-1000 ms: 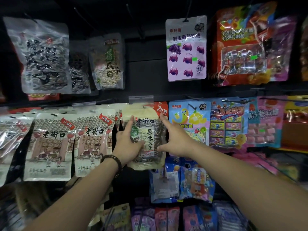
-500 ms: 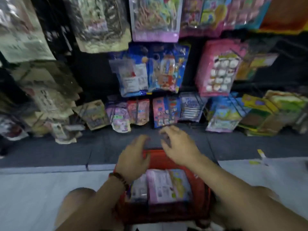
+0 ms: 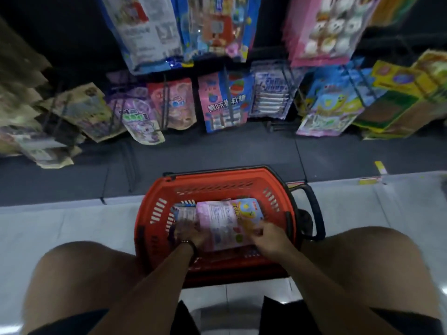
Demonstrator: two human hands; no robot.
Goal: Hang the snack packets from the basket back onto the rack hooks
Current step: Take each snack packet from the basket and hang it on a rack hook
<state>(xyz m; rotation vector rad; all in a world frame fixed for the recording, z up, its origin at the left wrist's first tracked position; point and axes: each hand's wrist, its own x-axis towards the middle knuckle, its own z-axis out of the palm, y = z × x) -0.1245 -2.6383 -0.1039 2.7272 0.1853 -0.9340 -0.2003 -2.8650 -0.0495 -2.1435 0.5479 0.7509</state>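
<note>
A red slotted basket [image 3: 154, 211] with a black handle [image 3: 315, 209] is seen at six o'clock; a pink-and-yellow printed packet [image 3: 225, 221] lies inside. Pale grey floor [image 3: 60, 226] is shown beneath.

One basket [image 3: 217, 187]; two hands [image 3: 193, 238] [image 3: 268, 240] inside.

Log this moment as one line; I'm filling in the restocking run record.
phase: picking next packet | left hand: in red basket, on packets | right hand: on pink packet | grasp: cannot tell | rack hooks: not reached
</note>
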